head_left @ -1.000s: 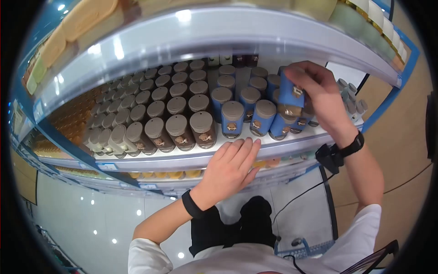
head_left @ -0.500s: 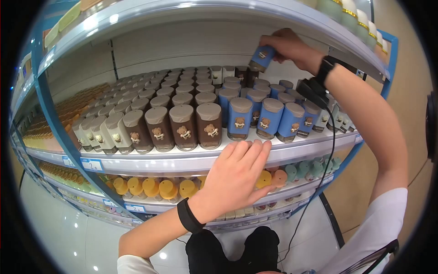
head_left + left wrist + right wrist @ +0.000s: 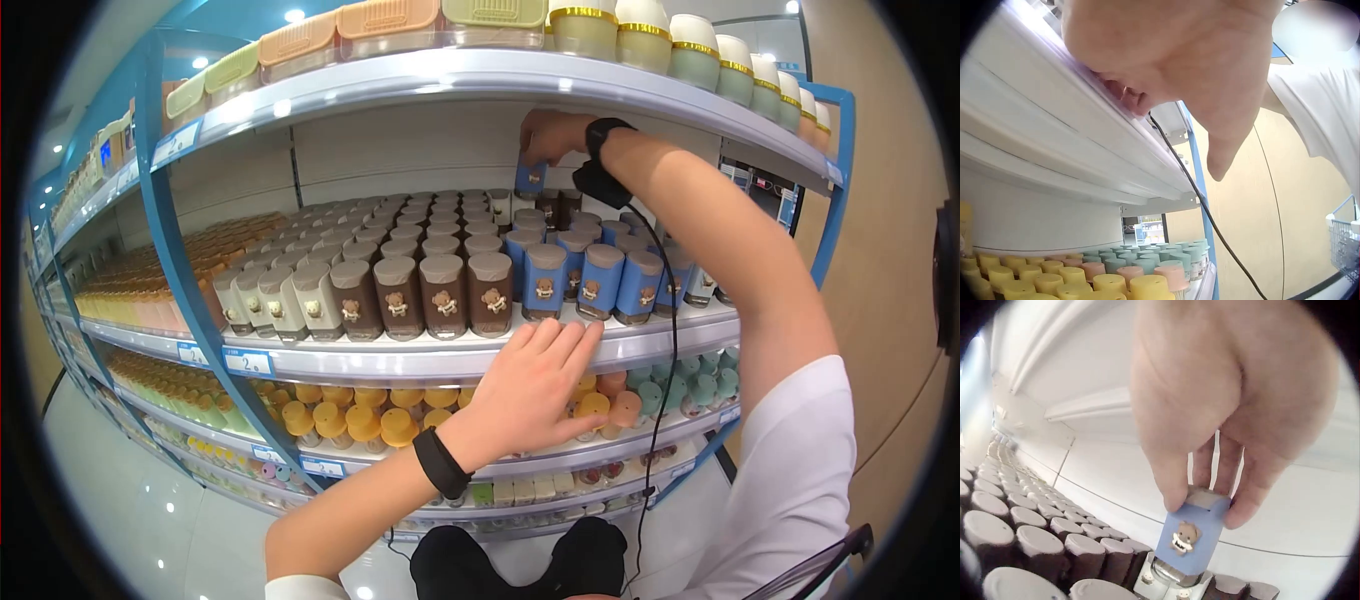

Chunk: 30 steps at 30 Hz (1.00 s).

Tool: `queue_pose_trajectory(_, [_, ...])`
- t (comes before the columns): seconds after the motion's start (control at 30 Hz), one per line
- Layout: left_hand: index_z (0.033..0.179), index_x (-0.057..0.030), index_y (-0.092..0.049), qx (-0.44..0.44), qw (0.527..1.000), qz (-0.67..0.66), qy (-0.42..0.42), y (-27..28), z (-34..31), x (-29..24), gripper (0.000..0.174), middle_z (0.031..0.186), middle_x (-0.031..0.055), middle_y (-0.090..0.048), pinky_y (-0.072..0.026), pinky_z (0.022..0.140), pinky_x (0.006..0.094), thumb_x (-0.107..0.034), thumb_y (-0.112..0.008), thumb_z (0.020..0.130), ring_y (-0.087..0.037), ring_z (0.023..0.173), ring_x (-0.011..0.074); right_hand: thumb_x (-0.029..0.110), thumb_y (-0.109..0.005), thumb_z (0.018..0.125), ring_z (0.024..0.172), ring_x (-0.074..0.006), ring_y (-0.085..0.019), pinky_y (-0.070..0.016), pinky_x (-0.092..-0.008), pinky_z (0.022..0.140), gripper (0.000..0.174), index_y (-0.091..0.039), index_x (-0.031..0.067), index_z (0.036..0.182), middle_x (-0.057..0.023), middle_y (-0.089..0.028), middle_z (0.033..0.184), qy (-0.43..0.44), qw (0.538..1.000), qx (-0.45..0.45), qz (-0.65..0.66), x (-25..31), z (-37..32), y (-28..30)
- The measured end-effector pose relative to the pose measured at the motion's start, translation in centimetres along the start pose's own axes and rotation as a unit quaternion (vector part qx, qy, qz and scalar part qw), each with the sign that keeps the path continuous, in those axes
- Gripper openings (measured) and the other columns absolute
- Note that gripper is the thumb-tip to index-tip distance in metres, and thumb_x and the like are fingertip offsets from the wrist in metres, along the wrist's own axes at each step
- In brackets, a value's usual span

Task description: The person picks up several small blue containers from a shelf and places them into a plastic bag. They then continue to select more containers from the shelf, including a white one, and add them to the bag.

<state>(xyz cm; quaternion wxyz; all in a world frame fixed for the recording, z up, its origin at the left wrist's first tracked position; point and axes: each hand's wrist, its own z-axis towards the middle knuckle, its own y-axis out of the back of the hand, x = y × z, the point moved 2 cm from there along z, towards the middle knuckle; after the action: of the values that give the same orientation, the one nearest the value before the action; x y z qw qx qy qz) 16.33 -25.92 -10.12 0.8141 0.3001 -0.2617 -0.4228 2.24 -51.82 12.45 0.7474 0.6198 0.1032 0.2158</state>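
High at the back of the shelf, my right hand (image 3: 555, 138) pinches a blue canister (image 3: 531, 180) with a grey lid and a small bear on its front. The right wrist view shows the thumb and fingers around the lid end of the canister (image 3: 1191, 540), tilted slightly, over white and brown canisters at the back. Blue canisters (image 3: 545, 280) of the same kind stand below it, right of the brown rows (image 3: 443, 295). My left hand (image 3: 530, 385) rests with fingers extended on the shelf's front edge (image 3: 400, 362).
Cream canisters (image 3: 320, 305) stand left of the brown ones. The upper shelf (image 3: 420, 75) overhangs the right arm. Yellow-lidded cups (image 3: 400, 427) fill the shelf below. A black cable (image 3: 672, 360) hangs from the right wrist; a blue upright (image 3: 180, 240) divides the shelving.
My right hand has carried the blue canister from the front right of the blue group to the back, leftward and deeper in. The left hand stays at the shelf edge. The view has tilted up.
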Motion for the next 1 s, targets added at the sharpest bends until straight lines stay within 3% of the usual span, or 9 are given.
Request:
queue_pose_trajectory(0.13, [0.148, 0.0085, -0.050, 0.015, 1.000, -0.004, 0.011, 0.2, 0.1, -0.2, 0.100, 0.124, 0.0158, -0.058, -0.0442, 0.096, 0.0412, -0.062, -0.079, 0.084, -0.054, 0.108, 0.0312, 0.023, -0.083, 0.085, 0.090, -0.0240, -0.079, -0.0630, -0.0337, 0.075, 0.037, -0.078, -0.0032, 0.110, -0.0163, -0.079, 0.105, 0.003, 0.990, 0.074, -0.124, 0.3, 2.8, -1.8])
queue_pose_trajectory(0.37, [0.150, 0.0093, -0.049, 0.010, 1.000, 0.002, -0.002, 0.0, 0.1, 0.0, 0.108, 0.128, 0.0164, -0.058, -0.0444, 0.095, 0.0403, -0.069, -0.078, 0.082, -0.055, 0.108, 0.0312, 0.022, -0.083, 0.086, 0.089, -0.0242, -0.080, -0.0636, -0.0365, 0.076, 0.029, -0.080, -0.0006, 0.104, -0.0146, -0.079, 0.106, -0.025, 0.987, 0.083, -0.133, 2.4, 2.9, -3.9])
queue_pose_trajectory(0.63, [0.148, 0.0091, -0.050, 0.001, 1.000, 0.003, -0.007, 0.0, 0.0, 0.1, 0.107, 0.126, 0.0163, -0.058, -0.0449, 0.094, 0.0400, -0.071, -0.077, 0.082, -0.056, 0.107, 0.0314, 0.021, -0.086, 0.084, 0.085, -0.0226, -0.080, -0.0648, -0.0338, 0.075, 0.041, -0.075, -0.0030, 0.115, -0.0157, -0.078, 0.107, -0.015, 0.990, 0.127, -0.054, 1.1, 4.9, -7.0])
queue_pose_trajectory(0.83, [0.147, 0.0088, -0.051, -0.005, 1.000, 0.009, -0.002, 0.1, 0.0, 0.0, 0.107, 0.124, 0.0159, -0.059, -0.0451, 0.092, 0.0398, -0.071, -0.078, 0.081, -0.056, 0.105, 0.0310, 0.020, -0.086, 0.084, 0.083, -0.0222, -0.080, -0.0649, -0.0333, 0.074, 0.039, -0.076, -0.0024, 0.115, -0.0161, -0.078, 0.107, 0.020, 0.992, 0.116, -0.039, 1.3, 5.0, -7.4])
queue_pose_trajectory(1.0, [0.147, 0.0087, -0.052, -0.005, 1.000, 0.006, -0.002, 0.0, 0.1, -0.1, 0.107, 0.124, 0.0159, -0.059, -0.0446, 0.093, 0.0401, -0.071, -0.078, 0.080, -0.056, 0.106, 0.0307, 0.022, -0.085, 0.085, 0.090, -0.0227, -0.080, -0.0646, -0.0347, 0.076, 0.037, -0.078, -0.0012, 0.112, -0.0187, -0.078, 0.108, 0.020, 0.993, 0.093, -0.065, 2.1, 3.5, -7.8])
